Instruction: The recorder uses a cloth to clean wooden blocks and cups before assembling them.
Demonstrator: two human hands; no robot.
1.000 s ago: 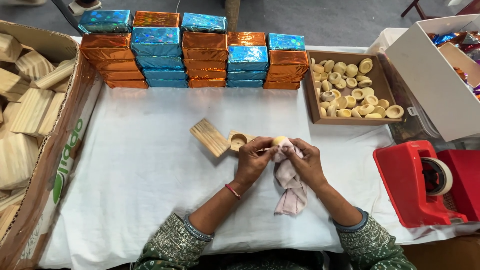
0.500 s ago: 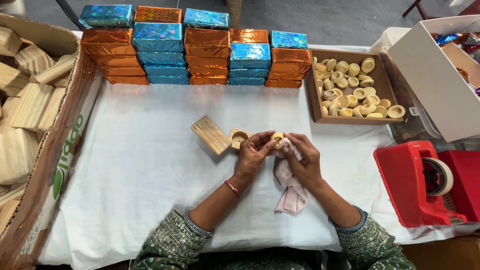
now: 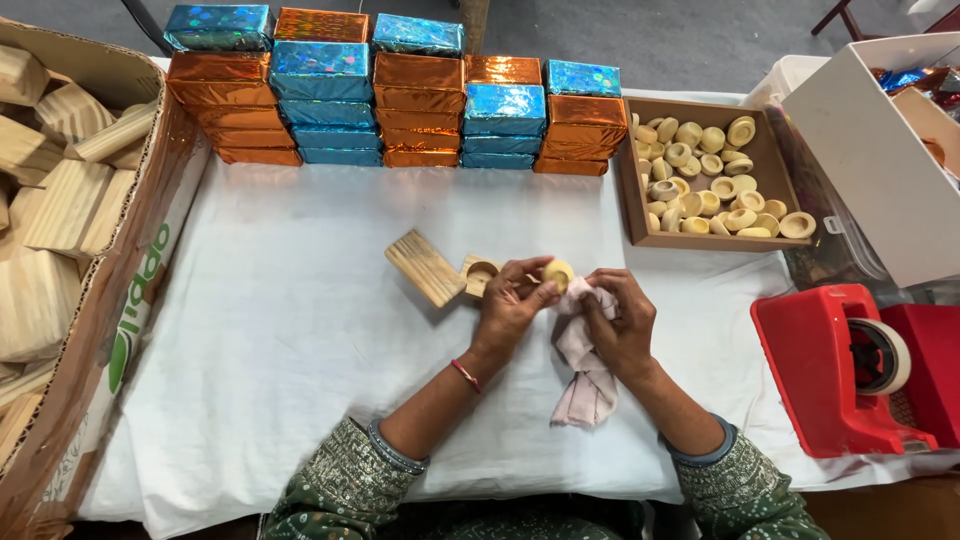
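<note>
The left hand (image 3: 512, 305) pinches a small round wooden piece (image 3: 558, 272). The right hand (image 3: 622, 325) grips a pink cloth (image 3: 585, 370) against it, beside the open wooden box (image 3: 440, 270).

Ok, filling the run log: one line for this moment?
left hand: holds small round cup | right hand: pink cloth against cup | open wooden box: beside, on white sheet

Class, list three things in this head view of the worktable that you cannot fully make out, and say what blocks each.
1. Small round wooden piece: its underside is covered by the fingers of the left hand.
2. Pink cloth: its upper part is hidden under the right hand.
3. Cardboard box of wooden blocks: cut off by the left frame edge.
</note>
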